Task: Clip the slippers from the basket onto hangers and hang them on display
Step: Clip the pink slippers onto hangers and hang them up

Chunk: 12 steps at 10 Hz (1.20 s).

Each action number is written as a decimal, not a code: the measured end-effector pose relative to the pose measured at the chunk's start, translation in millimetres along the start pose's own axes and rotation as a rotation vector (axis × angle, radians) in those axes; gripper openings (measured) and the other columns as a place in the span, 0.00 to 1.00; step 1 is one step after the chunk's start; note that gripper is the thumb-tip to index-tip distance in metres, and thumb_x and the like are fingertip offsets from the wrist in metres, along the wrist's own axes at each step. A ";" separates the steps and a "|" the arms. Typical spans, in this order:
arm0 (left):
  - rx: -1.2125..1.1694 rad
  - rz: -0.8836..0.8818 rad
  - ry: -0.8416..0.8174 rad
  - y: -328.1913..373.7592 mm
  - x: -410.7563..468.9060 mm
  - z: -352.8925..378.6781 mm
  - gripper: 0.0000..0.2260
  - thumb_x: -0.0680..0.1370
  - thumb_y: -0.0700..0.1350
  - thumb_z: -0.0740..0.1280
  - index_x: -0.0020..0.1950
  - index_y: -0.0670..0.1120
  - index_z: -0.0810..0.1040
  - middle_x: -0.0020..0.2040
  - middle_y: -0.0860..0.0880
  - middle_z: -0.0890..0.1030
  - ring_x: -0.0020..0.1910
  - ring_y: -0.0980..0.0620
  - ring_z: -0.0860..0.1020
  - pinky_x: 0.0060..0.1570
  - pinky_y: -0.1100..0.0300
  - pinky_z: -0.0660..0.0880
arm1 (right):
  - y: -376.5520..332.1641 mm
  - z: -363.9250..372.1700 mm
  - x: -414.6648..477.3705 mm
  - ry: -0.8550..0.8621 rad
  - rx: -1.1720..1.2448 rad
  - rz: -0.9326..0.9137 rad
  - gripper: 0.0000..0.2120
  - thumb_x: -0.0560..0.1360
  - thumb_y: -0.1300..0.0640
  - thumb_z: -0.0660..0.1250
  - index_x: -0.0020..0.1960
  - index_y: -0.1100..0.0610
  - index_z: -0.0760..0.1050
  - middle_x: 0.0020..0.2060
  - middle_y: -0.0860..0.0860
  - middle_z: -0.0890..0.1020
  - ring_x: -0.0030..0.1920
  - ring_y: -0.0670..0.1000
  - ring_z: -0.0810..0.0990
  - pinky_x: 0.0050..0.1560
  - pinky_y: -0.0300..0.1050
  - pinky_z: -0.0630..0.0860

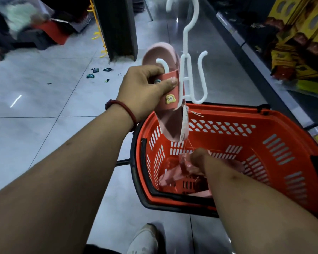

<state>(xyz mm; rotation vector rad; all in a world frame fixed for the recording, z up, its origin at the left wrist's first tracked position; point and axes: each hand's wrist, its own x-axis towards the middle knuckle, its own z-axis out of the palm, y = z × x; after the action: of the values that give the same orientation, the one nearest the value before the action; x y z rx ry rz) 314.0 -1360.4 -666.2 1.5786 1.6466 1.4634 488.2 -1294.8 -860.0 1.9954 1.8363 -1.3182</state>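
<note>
Pale tiled floor (pixel 44 99), glossy. Standing on it: orange basket (pixel 264 140) near right; black post (pixel 117 28) farther off. Scattered just left of post: small dark packets (pixel 95 73)

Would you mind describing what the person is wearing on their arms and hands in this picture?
Both forearms are bare, with no sleeves in view and no gloves. The left hand has a dark red beaded or corded bracelet around its wrist. The right hand shows no bracelet, watch or ring that I can make out; much of it is blurred inside the basket.
</note>
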 end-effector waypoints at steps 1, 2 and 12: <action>0.039 -0.036 -0.003 1.7 0.0 3.0 0.15 0.74 0.44 0.74 0.29 0.51 0.76 0.25 0.60 0.76 0.27 0.64 0.74 0.33 0.66 0.71 | 13.1 -6.6 9.7 0.009 -0.207 0.053 0.20 0.81 0.53 0.63 0.70 0.60 0.71 0.65 0.55 0.78 0.54 0.51 0.81 0.56 0.44 0.79; 0.128 -0.061 -0.012 1.6 -4.4 6.9 0.13 0.74 0.46 0.74 0.32 0.46 0.77 0.27 0.55 0.76 0.28 0.58 0.75 0.34 0.63 0.72 | 21.3 -23.6 6.4 0.115 -0.272 -0.148 0.19 0.83 0.50 0.59 0.70 0.58 0.71 0.64 0.53 0.78 0.64 0.55 0.77 0.60 0.47 0.75; 0.425 -0.151 -0.471 49.3 -54.4 73.7 0.17 0.74 0.51 0.74 0.30 0.45 0.74 0.31 0.47 0.76 0.34 0.50 0.75 0.40 0.55 0.75 | 87.5 -203.3 -183.1 0.555 0.384 -0.553 0.12 0.82 0.49 0.60 0.45 0.55 0.75 0.39 0.51 0.81 0.39 0.51 0.77 0.42 0.48 0.73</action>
<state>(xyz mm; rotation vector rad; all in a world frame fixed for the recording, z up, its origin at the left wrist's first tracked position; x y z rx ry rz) 413.4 -1391.3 -668.1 1.7922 1.8005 0.6186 686.7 -1329.0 -655.3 2.3164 2.7213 -1.4271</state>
